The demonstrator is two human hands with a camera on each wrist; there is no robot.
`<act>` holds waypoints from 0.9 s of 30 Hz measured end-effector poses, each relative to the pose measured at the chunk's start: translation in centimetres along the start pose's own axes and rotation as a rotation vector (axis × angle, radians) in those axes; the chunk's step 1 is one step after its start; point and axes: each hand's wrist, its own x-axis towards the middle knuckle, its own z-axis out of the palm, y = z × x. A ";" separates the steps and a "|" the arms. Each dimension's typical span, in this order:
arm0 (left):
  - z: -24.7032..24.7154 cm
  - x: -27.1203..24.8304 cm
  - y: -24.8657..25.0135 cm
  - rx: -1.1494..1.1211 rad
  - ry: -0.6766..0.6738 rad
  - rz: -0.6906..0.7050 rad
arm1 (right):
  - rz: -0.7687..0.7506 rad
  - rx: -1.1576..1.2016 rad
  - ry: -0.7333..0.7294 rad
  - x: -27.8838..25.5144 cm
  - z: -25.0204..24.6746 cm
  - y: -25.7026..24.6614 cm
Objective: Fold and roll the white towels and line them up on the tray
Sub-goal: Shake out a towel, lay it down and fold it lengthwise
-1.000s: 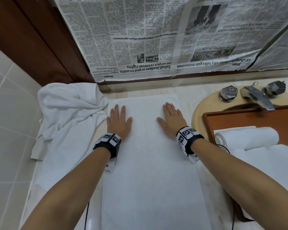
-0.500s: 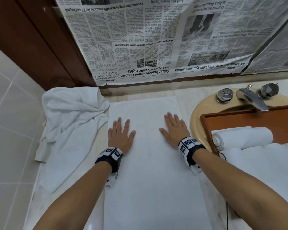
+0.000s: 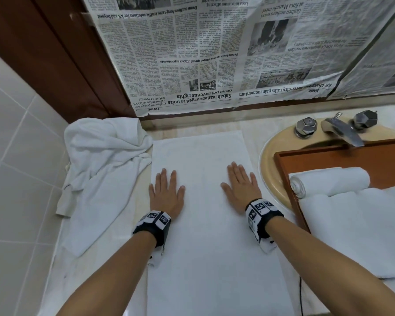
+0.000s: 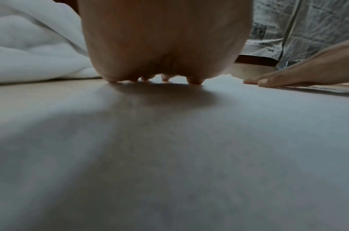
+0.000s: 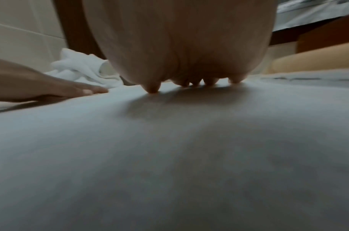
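Note:
A long white towel (image 3: pixel 205 236) lies folded flat on the counter, running from the back wall toward me. My left hand (image 3: pixel 167 190) presses flat on its left part, fingers straight. My right hand (image 3: pixel 240 185) presses flat on its right part, palm down. Both wrist views show the same towel (image 4: pixel 169 148) (image 5: pixel 169 156) under a flat palm, with the other hand at the side. One rolled white towel (image 3: pixel 328 181) lies on the wooden tray (image 3: pixel 342 160) at the right. Another flat towel (image 3: pixel 360 229) overlaps the tray's near end.
A crumpled heap of white towels (image 3: pixel 100 169) sits at the back left by the tiled wall. The tray rests over a beige sink (image 3: pixel 269 160) with a metal tap (image 3: pixel 342 131). Newspaper (image 3: pixel 214 53) covers the wall behind the counter.
Both flat hands have slid along the towel toward me, away from its far edge. The camera has tilted so more of the wall shows.

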 end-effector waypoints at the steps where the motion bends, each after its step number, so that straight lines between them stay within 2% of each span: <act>1: -0.2 -0.2 -0.1 0.005 -0.011 -0.019 | 0.025 -0.006 -0.001 0.0 -0.3 0.2; 3: -0.6 -1.0 -0.2 -0.008 -0.023 -0.040 | 0.029 -0.015 -0.002 -0.4 -0.5 0.0; 6: -0.7 -3.2 0.8 -0.027 -0.002 0.020 | -0.104 -0.041 0.013 -2.1 0.3 -1.9; 9: 0.2 -4.9 2.3 -0.038 -0.044 0.071 | -0.187 -0.076 -0.025 -3.5 1.9 -3.9; 15: 0.9 -5.8 0.6 0.022 -0.104 -0.001 | -0.095 -0.063 -0.032 -3.1 1.8 -0.8; 18: 0.3 -6.0 -1.7 0.009 -0.105 -0.103 | -0.007 -0.041 -0.031 -3.2 1.0 1.5; 21: -0.5 -6.7 -3.1 -0.018 -0.073 -0.207 | 0.036 -0.018 -0.015 -4.5 0.5 1.2; 23: -0.3 -7.9 -2.1 -0.016 -0.044 -0.138 | -0.073 -0.031 -0.003 -6.4 1.0 -0.9; 25: 0.7 -10.0 0.0 -0.025 -0.059 0.034 | -0.212 -0.035 -0.005 -8.4 2.6 -3.7; 27: 2.3 -11.9 2.1 -0.008 -0.102 0.161 | -0.288 -0.028 -0.012 -9.4 4.4 -5.3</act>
